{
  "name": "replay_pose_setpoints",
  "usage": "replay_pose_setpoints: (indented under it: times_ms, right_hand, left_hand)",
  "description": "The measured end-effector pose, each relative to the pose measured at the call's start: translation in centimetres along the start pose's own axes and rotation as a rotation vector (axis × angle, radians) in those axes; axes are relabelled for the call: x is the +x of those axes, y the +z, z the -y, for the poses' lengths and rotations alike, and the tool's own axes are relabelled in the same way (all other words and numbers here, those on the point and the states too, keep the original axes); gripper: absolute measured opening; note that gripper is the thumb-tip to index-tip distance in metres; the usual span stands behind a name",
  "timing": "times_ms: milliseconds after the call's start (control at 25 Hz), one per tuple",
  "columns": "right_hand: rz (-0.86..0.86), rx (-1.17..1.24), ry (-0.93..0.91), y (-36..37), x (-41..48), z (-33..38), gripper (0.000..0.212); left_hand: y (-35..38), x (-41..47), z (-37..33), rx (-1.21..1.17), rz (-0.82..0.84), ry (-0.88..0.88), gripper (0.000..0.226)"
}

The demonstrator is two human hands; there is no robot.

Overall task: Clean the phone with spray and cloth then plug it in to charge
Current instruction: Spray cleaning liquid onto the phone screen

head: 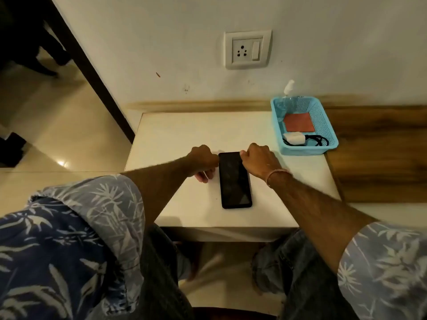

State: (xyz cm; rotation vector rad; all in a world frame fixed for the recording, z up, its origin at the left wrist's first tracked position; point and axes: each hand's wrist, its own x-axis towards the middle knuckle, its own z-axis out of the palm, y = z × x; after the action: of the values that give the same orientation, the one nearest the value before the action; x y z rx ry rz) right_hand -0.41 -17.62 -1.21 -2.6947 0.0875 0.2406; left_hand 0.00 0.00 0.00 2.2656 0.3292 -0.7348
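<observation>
A black phone (235, 180) lies face up on the white table (175, 139), screen dark. My left hand (203, 161) rests curled against the phone's left edge near its top. My right hand (260, 159) is curled at the phone's top right corner, fingers touching the edge. At the table's back right stands a blue basket (323, 125). It holds a clear spray bottle (287, 95) with a white nozzle, a folded reddish cloth (299, 122), a white charger (293, 138) and its black cable (320, 140). A wall socket (247, 50) with a switch is above the table.
A wooden surface (379, 153) adjoins the table on the right. My knees in dark jeans (291, 257) sit below the table's front edge. A dark door frame (92, 75) runs down the left, with tiled floor (53, 116) beyond.
</observation>
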Motion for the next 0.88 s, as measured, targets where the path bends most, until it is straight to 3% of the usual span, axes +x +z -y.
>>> replay_pose_setpoints:
  times_ms: [160,400,680,880]
  right_hand:
    - [0.019,0.194,0.26,1.0,-0.7,0.2,0.038]
    - [0.078,0.565,0.422,1.5,0.1,0.1,0.032]
    - [-0.102,0.824,0.294,1.9,1.4,0.0,0.022]
    - [-0.16,1.137,0.234,1.9,2.4,1.1,0.022]
  left_hand:
    - [2.0,-0.2,0.3,-0.237,0.042,-0.086,0.021]
    - [3.4,0.1,1.5,-0.414,-0.182,-0.08,0.02]
    - [4.3,1.9,1.8,-0.637,-0.457,0.015,0.026]
    - [4.0,3.1,0.8,-1.027,-0.385,0.086,0.027]
